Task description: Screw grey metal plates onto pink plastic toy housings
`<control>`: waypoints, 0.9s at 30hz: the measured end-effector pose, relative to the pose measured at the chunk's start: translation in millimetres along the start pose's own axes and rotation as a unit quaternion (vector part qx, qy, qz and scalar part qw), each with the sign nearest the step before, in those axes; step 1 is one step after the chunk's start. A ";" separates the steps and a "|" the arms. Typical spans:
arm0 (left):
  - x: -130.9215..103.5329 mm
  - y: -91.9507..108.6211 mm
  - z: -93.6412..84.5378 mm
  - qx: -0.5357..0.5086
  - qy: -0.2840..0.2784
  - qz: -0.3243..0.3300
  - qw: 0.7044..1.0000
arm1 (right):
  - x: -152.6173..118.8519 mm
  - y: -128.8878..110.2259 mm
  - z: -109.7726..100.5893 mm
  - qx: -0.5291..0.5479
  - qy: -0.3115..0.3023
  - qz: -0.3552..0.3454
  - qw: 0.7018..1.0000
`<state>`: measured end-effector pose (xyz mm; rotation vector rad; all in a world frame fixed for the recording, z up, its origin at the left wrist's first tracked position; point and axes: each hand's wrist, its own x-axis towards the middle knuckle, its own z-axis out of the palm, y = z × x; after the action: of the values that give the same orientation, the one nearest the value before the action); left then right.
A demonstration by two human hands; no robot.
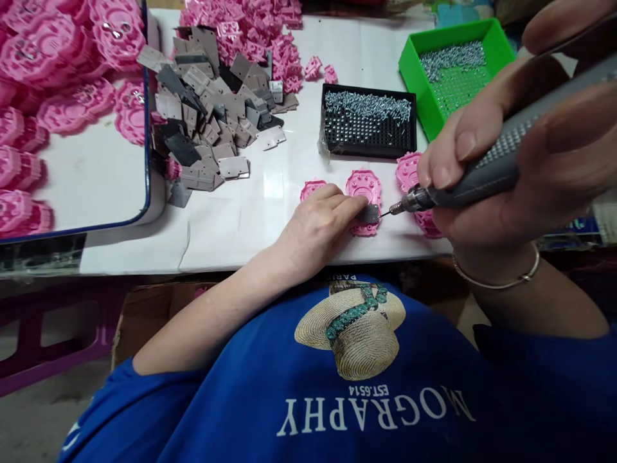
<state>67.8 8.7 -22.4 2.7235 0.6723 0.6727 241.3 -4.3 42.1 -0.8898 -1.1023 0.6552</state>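
My right hand (501,148) is wrapped around a grey electric screwdriver (511,138). The thin bit points left, its tip at the right edge of a small grey plate (369,214). That plate lies on the lower part of a pink plastic casing (364,184). With its fingertips, my left hand (321,228) holds the plate down against the casing. A second pink casing (312,188) is partly covered by my left hand. Further pink casings (409,168) lie to the right, partly behind the screwdriver and my right hand.
A black perforated tray (369,153) with small screws stands behind the casings. Beside it is a green bin (409,64) with more screws. Grey plates (207,109) and small pink parts (250,32) are heaped back left. A blue-rimmed white tray (101,180) holds pink casings.
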 end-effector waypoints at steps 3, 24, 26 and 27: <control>-0.2 1.6 0.0 0.002 0.002 0.005 1.000 | -4.6 -1.0 7.7 0.008 0.023 -0.056 0.998; -2.1 0.8 3.0 0.023 0.014 -0.006 1.000 | -11.4 -6.3 11.3 0.014 -0.032 0.033 0.999; -1.9 1.1 2.4 0.022 0.010 -0.010 1.000 | -10.8 -3.5 10.6 0.016 -0.036 0.018 0.999; -1.8 1.2 2.1 0.023 0.009 -0.010 1.000 | -10.6 -1.3 10.6 0.013 -0.032 0.017 0.999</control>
<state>67.8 6.5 -24.5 2.7510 0.7266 0.6864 227.8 -10.7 40.1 -0.8722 -1.1345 0.7296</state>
